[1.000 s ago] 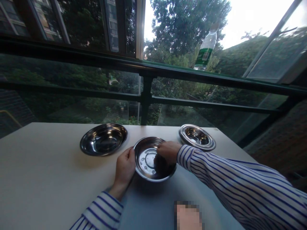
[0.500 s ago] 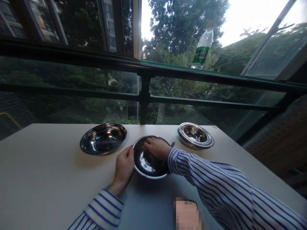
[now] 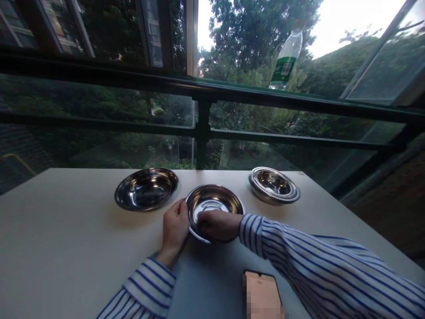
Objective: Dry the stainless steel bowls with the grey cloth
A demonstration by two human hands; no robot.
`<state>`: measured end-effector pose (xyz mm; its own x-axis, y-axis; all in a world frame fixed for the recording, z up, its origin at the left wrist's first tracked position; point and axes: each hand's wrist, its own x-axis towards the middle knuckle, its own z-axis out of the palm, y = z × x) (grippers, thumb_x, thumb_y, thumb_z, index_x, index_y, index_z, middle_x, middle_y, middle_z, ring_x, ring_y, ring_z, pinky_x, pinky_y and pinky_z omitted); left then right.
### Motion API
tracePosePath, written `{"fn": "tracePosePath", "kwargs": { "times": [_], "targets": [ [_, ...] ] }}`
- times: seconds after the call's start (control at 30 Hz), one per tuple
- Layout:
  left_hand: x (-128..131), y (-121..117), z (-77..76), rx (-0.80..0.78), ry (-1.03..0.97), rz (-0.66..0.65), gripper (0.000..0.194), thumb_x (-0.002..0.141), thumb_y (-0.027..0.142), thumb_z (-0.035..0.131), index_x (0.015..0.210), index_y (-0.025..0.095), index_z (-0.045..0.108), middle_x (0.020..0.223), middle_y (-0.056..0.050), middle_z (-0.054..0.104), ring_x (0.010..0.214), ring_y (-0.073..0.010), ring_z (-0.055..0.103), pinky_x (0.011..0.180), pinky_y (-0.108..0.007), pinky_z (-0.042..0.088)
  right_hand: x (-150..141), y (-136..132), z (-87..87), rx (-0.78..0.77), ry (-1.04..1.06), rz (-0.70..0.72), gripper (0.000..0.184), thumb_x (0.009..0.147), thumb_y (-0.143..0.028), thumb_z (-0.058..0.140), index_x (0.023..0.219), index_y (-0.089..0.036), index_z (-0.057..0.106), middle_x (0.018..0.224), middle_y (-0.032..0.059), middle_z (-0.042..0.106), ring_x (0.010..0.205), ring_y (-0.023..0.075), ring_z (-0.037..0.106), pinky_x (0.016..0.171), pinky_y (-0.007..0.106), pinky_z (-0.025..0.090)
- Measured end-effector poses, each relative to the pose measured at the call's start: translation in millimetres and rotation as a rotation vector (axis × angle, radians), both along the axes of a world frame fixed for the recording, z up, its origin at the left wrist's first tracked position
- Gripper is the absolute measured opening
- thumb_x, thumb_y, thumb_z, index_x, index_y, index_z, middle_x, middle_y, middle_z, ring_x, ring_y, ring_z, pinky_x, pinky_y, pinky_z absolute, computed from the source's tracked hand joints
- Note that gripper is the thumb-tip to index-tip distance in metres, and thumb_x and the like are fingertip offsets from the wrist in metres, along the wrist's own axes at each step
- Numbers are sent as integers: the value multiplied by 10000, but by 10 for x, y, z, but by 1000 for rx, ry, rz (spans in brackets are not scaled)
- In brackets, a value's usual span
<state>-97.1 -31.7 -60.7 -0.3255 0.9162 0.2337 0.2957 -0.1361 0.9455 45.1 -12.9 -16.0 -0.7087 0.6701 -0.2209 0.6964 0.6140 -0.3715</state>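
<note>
A shiny steel bowl (image 3: 215, 201) sits on the white table (image 3: 66, 248) straight in front of me. My left hand (image 3: 175, 228) grips its left rim, fingers curled on the edge. Inside the near part of the bowl my right hand (image 3: 217, 224) is closed, fingers bunched and pressed on the metal; what it holds, if anything, is hidden. Both arms wear white sleeves with blue stripes.
A second steel bowl (image 3: 146, 194) stands to the left and a stack of steel bowls (image 3: 274, 185) to the right. A phone (image 3: 264, 294) lies near the table's front edge. A plastic bottle (image 3: 285, 57) stands on the dark railing (image 3: 212, 91) behind.
My right hand has moved across the inside of the middle bowl, from its right side to the far rim, then to the near side. The left hand stays on the rim.
</note>
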Motion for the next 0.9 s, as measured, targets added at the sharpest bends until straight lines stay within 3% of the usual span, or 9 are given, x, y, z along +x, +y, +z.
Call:
{"fn": "tracePosePath", "kwargs": {
  "times": [0.07, 0.17, 0.37, 0.5, 0.63, 0.77, 0.9],
  "targets": [
    [18, -4, 10, -5, 3, -16, 315, 792, 299, 454, 902, 123, 691, 843, -70, 720, 783, -210, 633, 687, -270, 455, 230, 2, 86, -34, -173, 55, 216, 876, -298, 534, 1012, -135, 573, 956, 42, 605, 782, 142, 601, 682, 320, 515],
    [46, -4, 28, -5, 13, -43, 311, 795, 307, 454, 876, 128, 696, 804, -51, 719, 772, -202, 631, 688, -259, 450, 430, 122, 177, 89, -308, 7, 230, 879, -294, 530, 1049, -144, 564, 1035, 60, 589, 873, 170, 592, 752, 365, 502],
    [44, 11, 20, 7, 44, -46, 305, 797, 306, 448, 846, 131, 693, 763, -42, 707, 762, -202, 624, 701, -268, 448, 93, 288, 64, 357, -216, -95, 298, 886, -290, 512, 1153, -155, 509, 1168, 86, 524, 999, 215, 548, 820, 421, 473],
    [37, 9, -6, -7, 47, -22, 315, 810, 314, 436, 860, 128, 685, 738, -46, 692, 759, -206, 623, 700, -277, 449, -6, 122, 4, 259, -152, 94, 216, 859, -217, 547, 1068, -161, 556, 1028, 46, 583, 858, 153, 581, 736, 319, 494],
    [35, -4, -2, -23, 42, -31, 316, 811, 313, 438, 866, 128, 688, 714, -39, 690, 756, -208, 625, 688, -272, 449, 251, 67, 33, 144, -191, 190, 103, 841, -203, 575, 927, -155, 604, 923, 24, 613, 785, 126, 586, 709, 290, 496],
    [41, -8, 20, -10, 36, -42, 315, 805, 304, 447, 905, 128, 689, 821, -50, 715, 803, -209, 631, 716, -267, 448, 398, 238, 31, 223, -190, 24, 238, 885, -298, 517, 1066, -148, 556, 1056, 64, 580, 887, 173, 587, 759, 368, 499],
    [59, -2, 24, -1, 33, -43, 326, 809, 307, 439, 918, 130, 690, 851, -55, 719, 821, -209, 632, 735, -268, 449, 156, 360, -42, 321, -83, -187, 300, 882, -303, 520, 1144, -157, 518, 1156, 83, 534, 982, 208, 557, 816, 415, 476]
  ]
}}
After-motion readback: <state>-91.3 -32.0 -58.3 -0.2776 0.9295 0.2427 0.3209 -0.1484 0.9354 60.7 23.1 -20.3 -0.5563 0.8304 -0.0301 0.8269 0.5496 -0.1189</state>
